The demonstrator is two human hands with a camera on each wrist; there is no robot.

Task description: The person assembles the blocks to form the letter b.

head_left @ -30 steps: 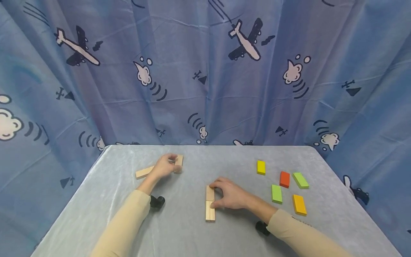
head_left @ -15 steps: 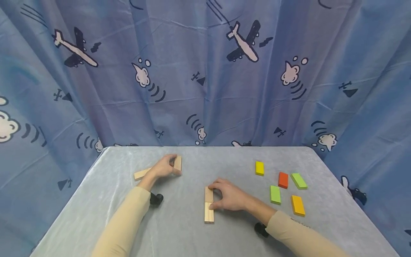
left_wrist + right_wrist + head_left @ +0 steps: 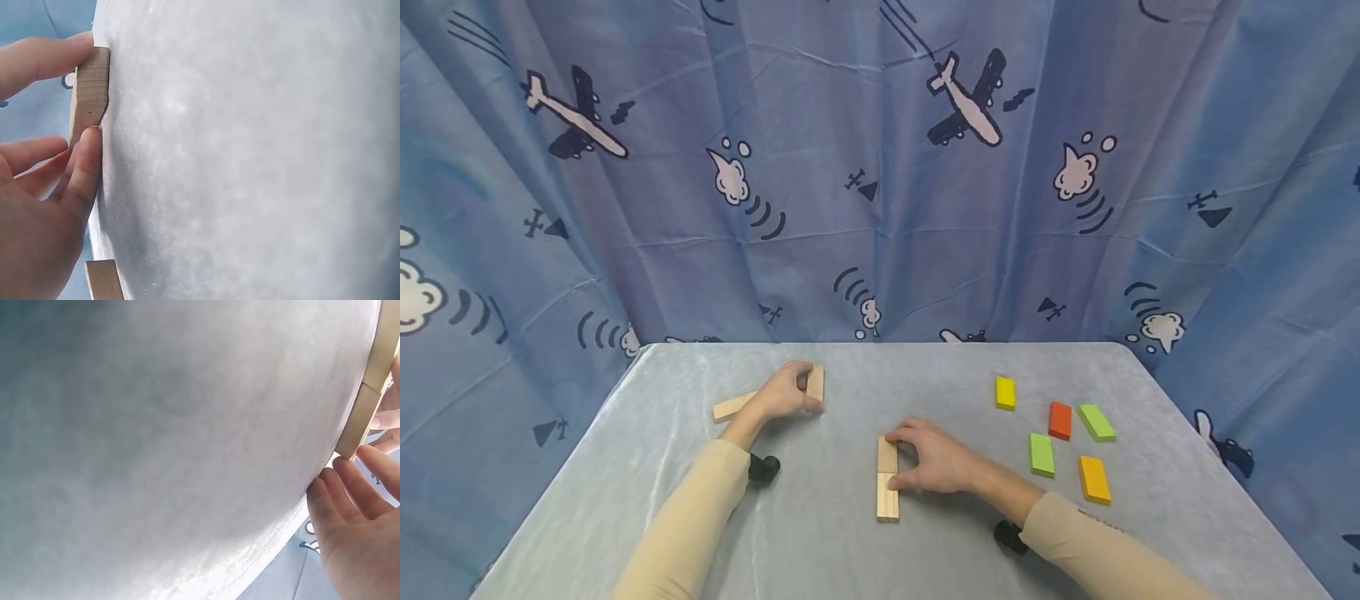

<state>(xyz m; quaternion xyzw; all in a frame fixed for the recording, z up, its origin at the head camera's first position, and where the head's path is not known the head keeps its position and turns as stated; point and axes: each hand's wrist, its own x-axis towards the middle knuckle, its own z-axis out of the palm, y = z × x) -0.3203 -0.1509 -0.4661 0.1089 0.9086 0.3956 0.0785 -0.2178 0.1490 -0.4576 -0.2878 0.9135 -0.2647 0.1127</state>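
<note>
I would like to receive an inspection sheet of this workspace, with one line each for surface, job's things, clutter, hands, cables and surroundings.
Surface: pale grey cloth over the table, lightly creased.
Job's things: pale rectangular wooden blocks, four seen: far centre block and near centre block, end to end; held left block; slanted left block, partly hidden.
Clutter: rectangular blocks, material unclear, lying apart at right: yellow block, red block, near light-green block, far light-green block, orange block.
Hands: left hand pinches the held left block; right hand grips the far centre block.
Cables: nothing seen.
Surroundings: blue fabric curtain behind, printed with aeroplanes.
</note>
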